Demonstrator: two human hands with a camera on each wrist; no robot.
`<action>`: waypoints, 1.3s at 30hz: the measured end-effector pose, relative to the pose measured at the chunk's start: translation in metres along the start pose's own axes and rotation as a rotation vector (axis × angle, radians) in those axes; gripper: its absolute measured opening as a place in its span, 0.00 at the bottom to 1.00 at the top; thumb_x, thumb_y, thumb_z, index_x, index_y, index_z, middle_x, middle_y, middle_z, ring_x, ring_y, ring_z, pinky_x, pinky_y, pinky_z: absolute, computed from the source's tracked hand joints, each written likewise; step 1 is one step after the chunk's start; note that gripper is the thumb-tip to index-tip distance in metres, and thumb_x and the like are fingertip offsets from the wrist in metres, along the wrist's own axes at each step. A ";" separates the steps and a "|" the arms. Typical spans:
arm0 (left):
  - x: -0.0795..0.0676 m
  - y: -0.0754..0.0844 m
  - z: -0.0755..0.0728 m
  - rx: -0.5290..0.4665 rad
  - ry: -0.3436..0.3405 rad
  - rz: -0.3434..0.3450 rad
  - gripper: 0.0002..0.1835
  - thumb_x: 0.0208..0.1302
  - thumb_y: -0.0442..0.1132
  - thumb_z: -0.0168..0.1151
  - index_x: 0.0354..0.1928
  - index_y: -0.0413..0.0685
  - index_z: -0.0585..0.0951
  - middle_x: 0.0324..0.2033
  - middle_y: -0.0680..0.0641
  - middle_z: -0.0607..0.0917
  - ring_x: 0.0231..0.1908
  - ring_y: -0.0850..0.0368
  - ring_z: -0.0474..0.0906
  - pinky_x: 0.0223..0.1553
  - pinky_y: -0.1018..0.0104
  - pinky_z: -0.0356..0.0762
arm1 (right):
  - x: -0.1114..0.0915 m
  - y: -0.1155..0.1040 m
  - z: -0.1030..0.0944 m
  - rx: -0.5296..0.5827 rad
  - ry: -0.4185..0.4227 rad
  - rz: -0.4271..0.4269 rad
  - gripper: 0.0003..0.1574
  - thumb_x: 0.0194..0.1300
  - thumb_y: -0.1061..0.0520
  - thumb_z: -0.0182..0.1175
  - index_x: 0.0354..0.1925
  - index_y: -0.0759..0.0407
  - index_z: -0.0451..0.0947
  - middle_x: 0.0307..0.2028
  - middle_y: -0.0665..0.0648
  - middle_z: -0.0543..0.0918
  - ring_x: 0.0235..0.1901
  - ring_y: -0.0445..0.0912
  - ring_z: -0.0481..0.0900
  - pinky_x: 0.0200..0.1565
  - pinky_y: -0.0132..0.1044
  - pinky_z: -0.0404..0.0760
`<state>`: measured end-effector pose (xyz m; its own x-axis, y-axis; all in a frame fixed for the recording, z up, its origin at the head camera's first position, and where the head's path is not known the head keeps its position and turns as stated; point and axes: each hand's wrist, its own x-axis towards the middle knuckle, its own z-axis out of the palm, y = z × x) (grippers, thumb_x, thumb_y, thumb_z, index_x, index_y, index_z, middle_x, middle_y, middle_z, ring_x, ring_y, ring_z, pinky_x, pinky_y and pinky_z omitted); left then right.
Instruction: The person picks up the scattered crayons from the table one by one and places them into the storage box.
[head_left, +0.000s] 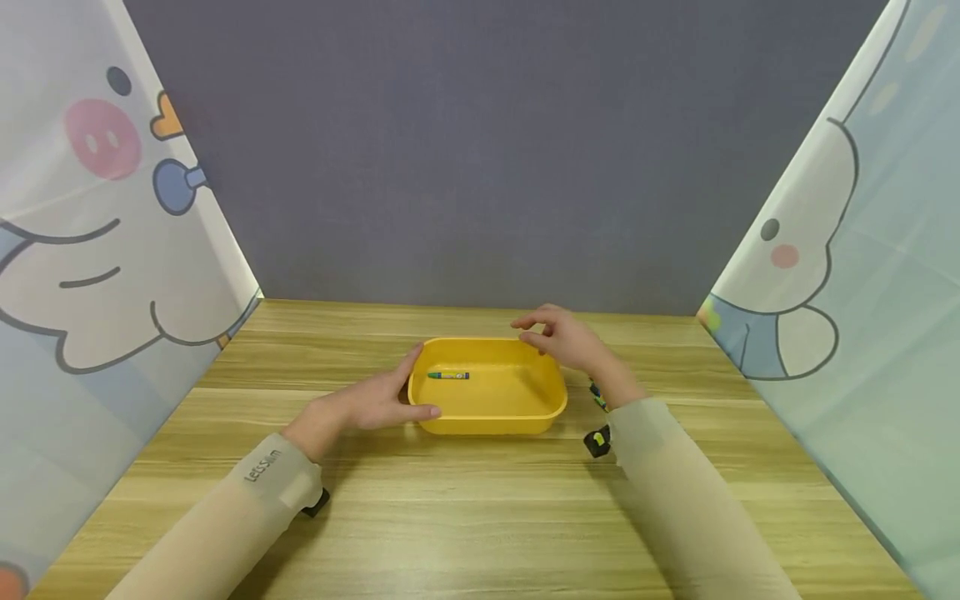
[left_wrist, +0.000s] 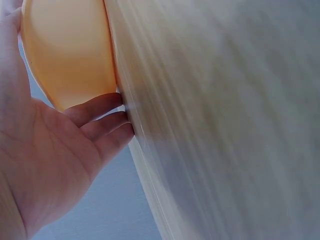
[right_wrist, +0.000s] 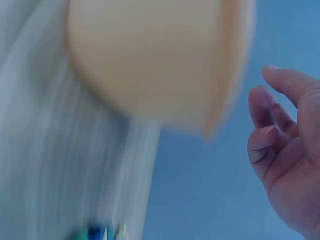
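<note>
A yellow plastic bin (head_left: pixel 487 425) stands on the wooden table. Inside it, toward the left end, lies a green crayon (head_left: pixel 450 376) in a printed wrapper. My left hand (head_left: pixel 375 400) grips the bin's left end, its thumb at the front rim and its fingers around the side; in the left wrist view, fingertips reach down to the tabletop beside the bin wall (left_wrist: pixel 70 55). Over the back right corner of the bin hovers my right hand (head_left: pixel 562 337), fingers loosely bent with nothing between them. The right wrist view shows that hand (right_wrist: pixel 290 140) apart from the bin.
Several more crayons (head_left: pixel 597 396) lie right of the bin, partly hidden by the right wrist. A dark grey panel (head_left: pixel 480 150) rises behind the table (head_left: pixel 450 517). Cartoon-printed cloths (head_left: pixel 112 208) hang at both sides. Each wrist carries a small black camera (head_left: pixel 597 441).
</note>
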<state>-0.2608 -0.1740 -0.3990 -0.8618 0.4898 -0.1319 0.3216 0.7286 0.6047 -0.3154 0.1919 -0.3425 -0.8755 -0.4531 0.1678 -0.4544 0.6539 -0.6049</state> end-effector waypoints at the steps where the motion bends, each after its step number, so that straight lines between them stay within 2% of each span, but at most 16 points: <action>1: 0.000 0.000 0.000 -0.004 0.001 0.006 0.72 0.67 0.76 0.67 0.90 0.53 0.31 0.82 0.29 0.66 0.72 0.42 0.76 0.77 0.38 0.69 | -0.004 0.008 -0.008 0.000 0.024 0.011 0.20 0.83 0.55 0.63 0.67 0.57 0.86 0.59 0.62 0.82 0.33 0.54 0.84 0.36 0.39 0.84; 4: 0.001 -0.001 0.000 -0.008 0.005 0.007 0.71 0.67 0.76 0.67 0.90 0.54 0.30 0.81 0.30 0.67 0.72 0.42 0.76 0.77 0.38 0.68 | -0.018 0.034 -0.031 0.006 0.086 0.057 0.19 0.83 0.56 0.64 0.65 0.59 0.87 0.60 0.65 0.84 0.29 0.47 0.83 0.35 0.40 0.86; 7: 0.001 -0.001 0.000 -0.010 0.004 0.008 0.71 0.68 0.75 0.68 0.90 0.54 0.30 0.81 0.31 0.68 0.72 0.42 0.76 0.77 0.37 0.68 | -0.032 0.061 -0.052 0.008 0.103 0.115 0.20 0.83 0.57 0.63 0.66 0.62 0.85 0.62 0.70 0.83 0.30 0.50 0.84 0.36 0.44 0.87; 12: -0.001 -0.002 -0.001 -0.015 0.003 0.012 0.71 0.68 0.75 0.68 0.90 0.55 0.30 0.81 0.31 0.69 0.71 0.43 0.76 0.77 0.37 0.68 | -0.054 0.101 -0.068 -0.044 0.048 0.173 0.23 0.84 0.56 0.61 0.68 0.67 0.82 0.62 0.73 0.85 0.39 0.60 0.88 0.44 0.53 0.89; 15: -0.001 -0.001 -0.001 -0.015 0.004 0.020 0.71 0.68 0.75 0.68 0.90 0.55 0.30 0.81 0.31 0.68 0.71 0.42 0.76 0.77 0.37 0.68 | -0.062 0.116 -0.071 -0.073 0.014 0.201 0.22 0.83 0.57 0.62 0.67 0.67 0.83 0.59 0.72 0.87 0.40 0.57 0.89 0.45 0.54 0.88; 24: -0.003 0.000 0.000 0.005 -0.005 0.006 0.70 0.68 0.76 0.66 0.90 0.58 0.28 0.82 0.31 0.66 0.75 0.40 0.73 0.79 0.37 0.67 | -0.067 0.143 -0.066 -0.069 -0.035 0.240 0.19 0.79 0.61 0.65 0.62 0.67 0.87 0.53 0.69 0.90 0.43 0.46 0.85 0.41 0.33 0.84; 27: -0.004 0.000 0.000 0.016 -0.006 0.003 0.70 0.68 0.76 0.66 0.90 0.58 0.29 0.82 0.31 0.65 0.76 0.39 0.72 0.79 0.37 0.66 | -0.066 0.149 -0.063 -0.070 -0.045 0.244 0.18 0.78 0.62 0.66 0.61 0.68 0.87 0.50 0.67 0.92 0.40 0.43 0.84 0.41 0.33 0.84; 33: -0.003 0.001 0.000 0.008 -0.006 0.003 0.70 0.68 0.75 0.67 0.90 0.60 0.29 0.82 0.31 0.67 0.74 0.40 0.74 0.78 0.37 0.67 | -0.069 0.153 -0.063 -0.073 -0.046 0.272 0.18 0.79 0.62 0.64 0.61 0.70 0.86 0.38 0.59 0.91 0.31 0.42 0.79 0.38 0.36 0.78; 35: -0.003 0.001 -0.001 0.007 -0.005 0.003 0.70 0.68 0.75 0.67 0.90 0.60 0.29 0.81 0.31 0.68 0.73 0.40 0.75 0.78 0.37 0.68 | -0.072 0.155 -0.065 -0.078 -0.038 0.267 0.17 0.79 0.62 0.64 0.60 0.70 0.87 0.39 0.61 0.92 0.32 0.42 0.79 0.38 0.35 0.79; 39: -0.002 0.001 -0.001 0.008 -0.005 0.004 0.70 0.68 0.75 0.67 0.90 0.59 0.29 0.82 0.31 0.67 0.74 0.41 0.75 0.78 0.37 0.68 | -0.078 0.159 -0.070 -0.129 -0.020 0.247 0.16 0.79 0.63 0.64 0.58 0.70 0.88 0.48 0.68 0.93 0.36 0.42 0.81 0.42 0.37 0.81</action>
<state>-0.2588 -0.1747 -0.3973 -0.8586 0.4948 -0.1338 0.3279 0.7308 0.5986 -0.3306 0.3738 -0.3969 -0.9596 -0.2810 0.0113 -0.2455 0.8175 -0.5209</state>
